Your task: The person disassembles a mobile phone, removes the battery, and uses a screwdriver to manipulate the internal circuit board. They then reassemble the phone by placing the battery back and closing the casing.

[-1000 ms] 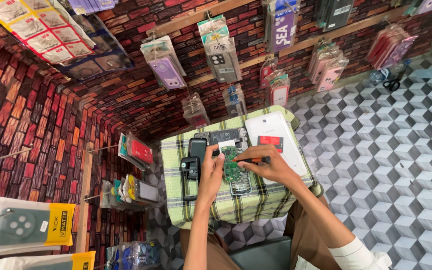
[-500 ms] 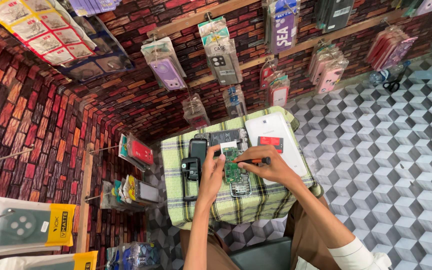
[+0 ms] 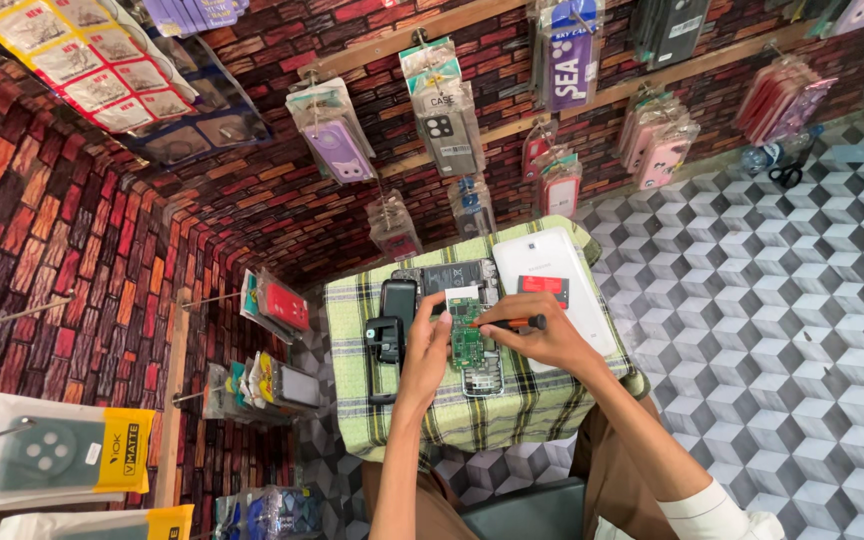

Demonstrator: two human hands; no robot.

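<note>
From where I watch, the biggest thing is the brick-patterned wall (image 3: 102, 230), hung with rows of packaged phone cases (image 3: 442, 110). Below it spreads the grey cube-patterned floor (image 3: 802, 330). In the middle stands a small table under a green-and-yellow checked cloth (image 3: 512, 420). On the cloth's far right lies a white tablet (image 3: 572, 290), face down, with a red-and-black patch on its back. At the far left lie two black phone parts (image 3: 392, 320), one behind the other, and a dark opened phone body (image 3: 452, 277) lies between them and the tablet.

My left hand (image 3: 427, 345) rests on the cloth with its fingers bent together, the fingertips pressing the left edge of a green circuit board (image 3: 468, 345). The board sits at the table's middle, on top of a small phone frame (image 3: 482, 378). My right hand (image 3: 542, 340) has its fingers pinched around a red-handled screwdriver (image 3: 512, 323), which lies nearly level with its tip pointing left onto the board's upper part.
</note>
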